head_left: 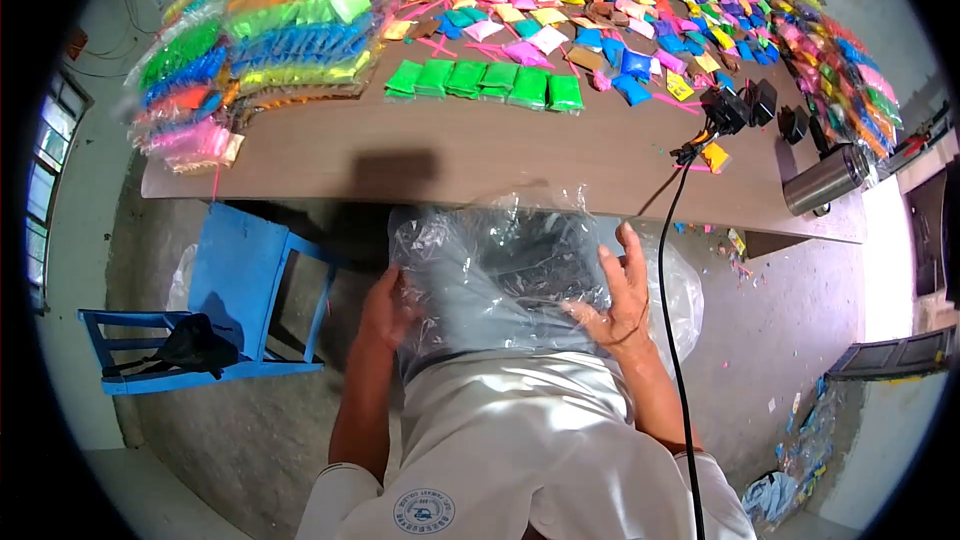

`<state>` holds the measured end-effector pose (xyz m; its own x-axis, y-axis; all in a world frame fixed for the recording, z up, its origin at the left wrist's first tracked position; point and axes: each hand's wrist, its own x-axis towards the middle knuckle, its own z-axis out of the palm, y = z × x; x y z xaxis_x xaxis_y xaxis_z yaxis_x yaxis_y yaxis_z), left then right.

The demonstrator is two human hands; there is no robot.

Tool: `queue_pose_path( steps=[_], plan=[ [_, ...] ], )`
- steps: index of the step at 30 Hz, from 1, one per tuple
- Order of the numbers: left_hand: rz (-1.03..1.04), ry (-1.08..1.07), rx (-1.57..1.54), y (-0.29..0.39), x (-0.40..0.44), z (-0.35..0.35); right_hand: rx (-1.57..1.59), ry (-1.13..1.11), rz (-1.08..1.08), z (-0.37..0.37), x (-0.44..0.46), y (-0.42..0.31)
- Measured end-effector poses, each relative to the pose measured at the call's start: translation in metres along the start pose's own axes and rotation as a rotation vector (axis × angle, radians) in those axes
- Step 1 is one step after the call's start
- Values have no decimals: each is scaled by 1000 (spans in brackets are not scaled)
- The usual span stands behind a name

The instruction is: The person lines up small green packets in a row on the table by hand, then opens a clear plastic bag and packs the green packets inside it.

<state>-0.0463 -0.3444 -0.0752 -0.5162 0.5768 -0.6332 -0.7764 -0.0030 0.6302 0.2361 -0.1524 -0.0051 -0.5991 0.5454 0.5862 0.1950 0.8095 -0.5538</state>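
A large clear plastic bag (500,260) lies spread across my lap, its far edge reaching the front of the table. My left hand (388,308) is at the bag's left edge; its fingers are blurred and partly hidden by the plastic, so I cannot tell whether they grip it. On the other side, my right hand (622,295) is open over the bag's right part, thumb and fingers spread apart. In front of me on the table, several bright green packets (483,81) lie side by side in a row.
Behind the green packets, many small coloured packets (600,0) and pink strips cover the brown table (300,155). Bagged packets (300,30) are stacked at the left. A steel flask (825,180) lies at the right. A black cable (664,270) hangs down past my right hand. A blue chair (235,270) stands left.
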Motion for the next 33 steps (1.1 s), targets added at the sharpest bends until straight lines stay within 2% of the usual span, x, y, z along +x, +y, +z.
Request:
queue_pose_path(
  steps=[3,5,6,8,9,11,13,16,20,25,33],
  plan=[
    [-1,-7,-22,-4,0,0,-9,13,13,-6,14,-13],
    [3,-1,14,-4,-1,-3,-127,-60,-138,-10,22,-7],
    [4,-1,14,-4,-1,-7,-126,-60,-138,-7,21,-5],
    [-30,-54,38,-3,2,-16,-48,4,134,0,17,-3],
    [-28,-54,36,-1,3,-18,-48,4,132,1,17,-4],
    [46,-185,24,3,5,-20,336,-39,578,3,19,-6],
    [86,-135,37,1,8,-21,368,1,527,5,20,-3],
    [144,-41,86,-1,12,-19,419,-72,498,3,20,3],
    [220,90,243,0,6,-6,642,-183,579,-1,23,3],
    [378,51,328,10,8,2,796,-272,722,-7,26,10],
    [411,48,393,21,8,17,1023,-329,656,-6,17,37]
  ],
)
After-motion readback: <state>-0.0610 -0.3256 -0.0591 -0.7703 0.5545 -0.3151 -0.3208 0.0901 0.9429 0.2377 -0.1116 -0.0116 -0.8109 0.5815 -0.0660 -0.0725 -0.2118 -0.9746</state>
